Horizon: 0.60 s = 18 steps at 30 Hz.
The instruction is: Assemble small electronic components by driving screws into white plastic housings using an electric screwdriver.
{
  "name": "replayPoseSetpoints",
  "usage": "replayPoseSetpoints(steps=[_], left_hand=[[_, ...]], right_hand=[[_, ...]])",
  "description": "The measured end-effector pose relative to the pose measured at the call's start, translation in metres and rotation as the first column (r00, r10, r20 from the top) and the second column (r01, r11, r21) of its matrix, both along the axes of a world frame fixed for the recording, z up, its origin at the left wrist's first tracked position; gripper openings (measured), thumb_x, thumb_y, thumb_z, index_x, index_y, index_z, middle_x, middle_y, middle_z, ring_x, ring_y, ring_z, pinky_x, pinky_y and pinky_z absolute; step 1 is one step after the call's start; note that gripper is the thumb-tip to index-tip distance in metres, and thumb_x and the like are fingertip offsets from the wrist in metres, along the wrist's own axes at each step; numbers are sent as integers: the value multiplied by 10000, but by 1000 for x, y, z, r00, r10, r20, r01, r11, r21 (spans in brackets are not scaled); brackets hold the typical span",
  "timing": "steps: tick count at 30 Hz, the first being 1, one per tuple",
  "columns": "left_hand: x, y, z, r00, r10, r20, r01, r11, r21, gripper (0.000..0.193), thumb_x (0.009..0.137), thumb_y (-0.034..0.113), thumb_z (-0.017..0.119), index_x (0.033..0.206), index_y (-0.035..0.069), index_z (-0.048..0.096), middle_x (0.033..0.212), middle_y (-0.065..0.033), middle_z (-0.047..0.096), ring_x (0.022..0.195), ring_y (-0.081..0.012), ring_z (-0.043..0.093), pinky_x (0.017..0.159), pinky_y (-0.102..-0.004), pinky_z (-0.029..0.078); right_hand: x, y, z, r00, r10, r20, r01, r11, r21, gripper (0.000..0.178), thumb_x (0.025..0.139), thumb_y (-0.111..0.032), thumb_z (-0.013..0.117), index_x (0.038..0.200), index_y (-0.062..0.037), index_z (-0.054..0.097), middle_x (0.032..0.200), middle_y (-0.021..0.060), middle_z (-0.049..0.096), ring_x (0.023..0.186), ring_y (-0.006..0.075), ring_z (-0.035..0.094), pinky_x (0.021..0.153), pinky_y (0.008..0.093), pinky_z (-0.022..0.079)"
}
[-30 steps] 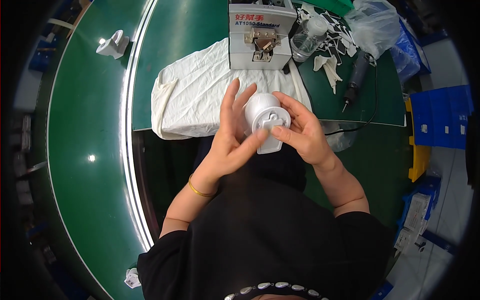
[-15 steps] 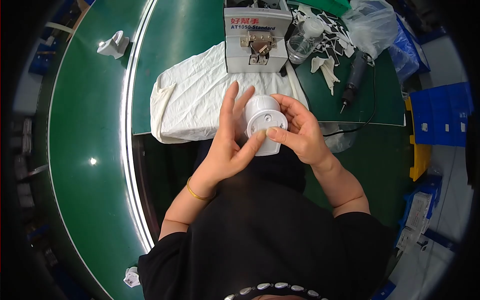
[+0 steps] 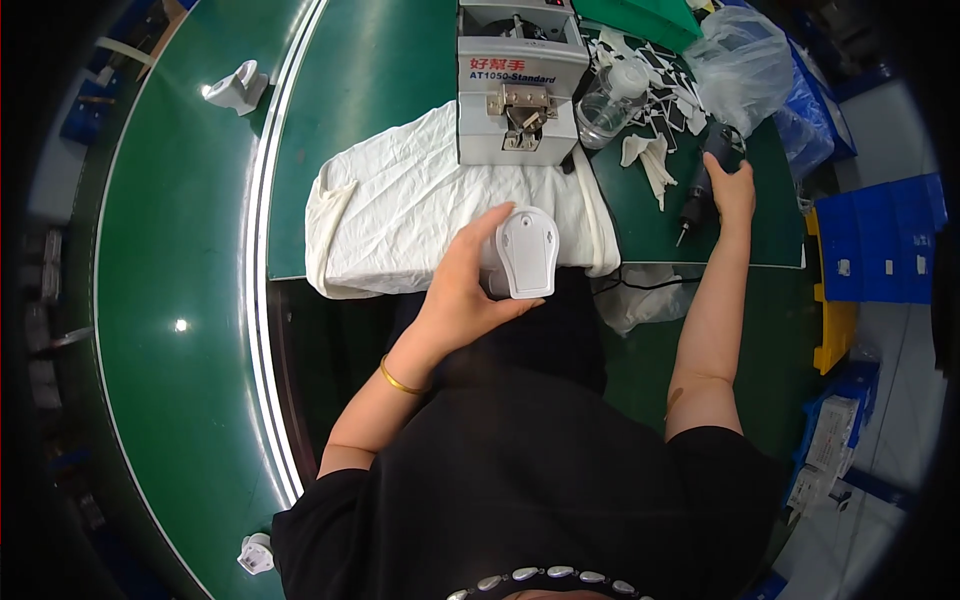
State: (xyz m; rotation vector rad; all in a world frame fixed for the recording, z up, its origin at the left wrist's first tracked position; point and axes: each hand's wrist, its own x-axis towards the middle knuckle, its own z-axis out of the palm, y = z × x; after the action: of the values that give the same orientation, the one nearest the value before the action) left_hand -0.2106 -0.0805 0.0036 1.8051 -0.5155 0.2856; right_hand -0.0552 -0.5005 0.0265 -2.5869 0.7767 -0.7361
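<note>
My left hand grips a white plastic housing above the near edge of the white cloth, thumb below and fingers along its far left side. The housing's flat, keyhole-shaped face with small screw holes is turned up. Far to the right, my right hand is closed around the grip of a dark grey electric screwdriver. That tool lies on the green table with its thin bit pointing toward me. Part of its body is covered by my fingers.
A grey machine stands on the white cloth. Beside it are a clear bottle and white scraps. Clear plastic bags and blue bins are at the right. Similar white parts rest on the left green surface.
My right hand has let go of the white housing and moved right, onto the electric screwdriver. The housing has been turned in my left hand, so its flat face now shows.
</note>
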Motion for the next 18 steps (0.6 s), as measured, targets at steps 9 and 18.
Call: replayPoseSetpoints(steps=[9,18], left_hand=[[4,10,-21,990,-80,113,60,985,164,705,641,67,853,1305,147,630,1434,-207,454,1286,-391,481,1051,-421,423],[7,9,-36,979,-19,204,-3,994,109,719,602,156,896,1276,194,649,1403,-190,474,1212,-382,522,978,-430,478]], right_hand=[[-11,13,-9,816,272,510,-557,134,819,567,840,-265,714,1265,63,530,1025,147,646,813,245,654,723,352,531],[-32,202,102,162,275,948,-938,-255,235,359,881,-7,617,1212,-70,494,1089,163,636,965,303,665,961,526,497]])
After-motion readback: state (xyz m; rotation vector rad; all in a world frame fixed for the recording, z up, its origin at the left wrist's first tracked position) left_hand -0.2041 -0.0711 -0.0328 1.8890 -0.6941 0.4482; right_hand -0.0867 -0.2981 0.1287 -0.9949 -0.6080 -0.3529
